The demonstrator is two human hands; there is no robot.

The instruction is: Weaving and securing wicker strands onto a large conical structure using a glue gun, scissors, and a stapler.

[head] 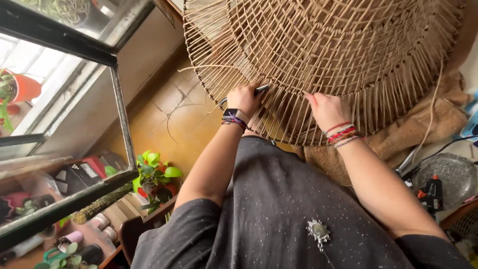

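Note:
A large round woven rattan piece [328,55] fills the top of the head view, its bare spokes fanning out toward me. My left hand [244,98] is closed around a thin dark tool [260,89] at the lower rim of the weave. To its right, my right hand [326,109] pinches a spoke between its fingers. Both wrists carry coloured bracelets. A loose strand [199,68] curls off the rim at the left.
An open window frame [117,94] stands at the left, with potted green plants [152,177] below it. A brown fuzzy cloth [423,129] lies under the weave. At the right sit a glue gun [432,194] and a grey speckled plate [453,174].

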